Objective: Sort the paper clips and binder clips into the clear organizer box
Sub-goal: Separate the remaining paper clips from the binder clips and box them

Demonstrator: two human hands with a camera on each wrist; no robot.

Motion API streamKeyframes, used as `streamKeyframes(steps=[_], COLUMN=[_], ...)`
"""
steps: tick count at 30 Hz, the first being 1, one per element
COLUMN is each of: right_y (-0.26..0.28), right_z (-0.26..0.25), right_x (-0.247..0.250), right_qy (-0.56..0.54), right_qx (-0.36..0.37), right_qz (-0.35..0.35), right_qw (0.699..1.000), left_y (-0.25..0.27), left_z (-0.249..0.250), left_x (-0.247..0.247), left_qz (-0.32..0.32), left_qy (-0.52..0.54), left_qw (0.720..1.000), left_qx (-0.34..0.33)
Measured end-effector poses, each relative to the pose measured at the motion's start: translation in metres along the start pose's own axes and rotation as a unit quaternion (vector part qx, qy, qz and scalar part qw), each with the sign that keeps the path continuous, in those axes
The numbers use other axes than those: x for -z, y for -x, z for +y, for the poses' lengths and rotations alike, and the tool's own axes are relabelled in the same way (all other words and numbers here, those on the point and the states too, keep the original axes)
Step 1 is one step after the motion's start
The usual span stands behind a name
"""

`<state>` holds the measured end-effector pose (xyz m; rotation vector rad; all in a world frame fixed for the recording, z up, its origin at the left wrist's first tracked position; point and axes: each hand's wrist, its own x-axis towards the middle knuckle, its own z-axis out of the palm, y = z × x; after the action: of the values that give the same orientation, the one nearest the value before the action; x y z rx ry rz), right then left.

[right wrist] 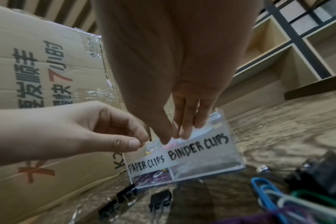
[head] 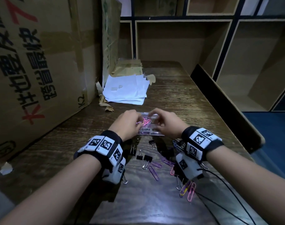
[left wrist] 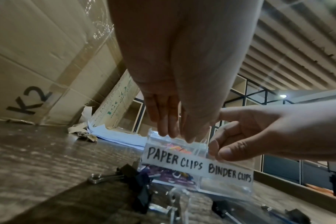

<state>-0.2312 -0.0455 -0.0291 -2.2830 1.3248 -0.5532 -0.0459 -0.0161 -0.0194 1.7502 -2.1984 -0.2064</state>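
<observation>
The clear organizer box point(head: 150, 133) point(left wrist: 201, 166) point(right wrist: 201, 160) stands on the wooden table, its front labelled PAPER CLIPS on the left and BINDER CLIPS on the right. Pink and orange paper clips point(head: 145, 121) lie in the left compartment. My left hand point(head: 138, 122) point(right wrist: 141, 142) hovers over that compartment, thumb and forefinger pinching a thin paper clip. My right hand point(head: 154, 119) point(left wrist: 217, 150) pinches the box's front wall near the divider. Black binder clips point(head: 147, 159) point(right wrist: 161, 198) and loose purple paper clips point(head: 154, 172) lie on the table nearer to me.
A large printed cardboard box point(head: 33, 70) fills the left side. White paper sheets point(head: 125, 90) lie behind the organizer. Wooden shelving point(head: 236, 54) stands at the back and right. Mixed paper clips point(head: 188, 190) and black cables point(head: 227, 200) lie under my right wrist.
</observation>
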Motion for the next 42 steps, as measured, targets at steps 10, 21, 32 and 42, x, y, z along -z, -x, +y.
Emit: streamKeyframes(steps=[10,21,32,42], right_y=[0.062,0.071,0.070,0.071], right_z=[0.005,-0.007,-0.004,-0.012], right_x=[0.039,-0.004,0.002,-0.010], right_qy=[0.095,0.157,-0.043,0.170], right_qx=[-0.071,-0.046,-0.083,-0.008], right_qz=[-0.141,-0.182,-0.063,-0.128], right_qw=[0.983,0.970,0.994,0.977], left_y=[0.039,0.063,0.064,0.065], left_z=[0.035,0.037,0.023,0.032], left_x=[0.010,-0.020,-0.016,-0.028], left_qz=[-0.261,-0.246,-0.191,-0.182], left_qy=[0.034,-0.009,0.079,0.004], left_qw=[0.960,0.964,0.975,0.980], left_qx=[-0.102,-0.102,-0.085,-0.082])
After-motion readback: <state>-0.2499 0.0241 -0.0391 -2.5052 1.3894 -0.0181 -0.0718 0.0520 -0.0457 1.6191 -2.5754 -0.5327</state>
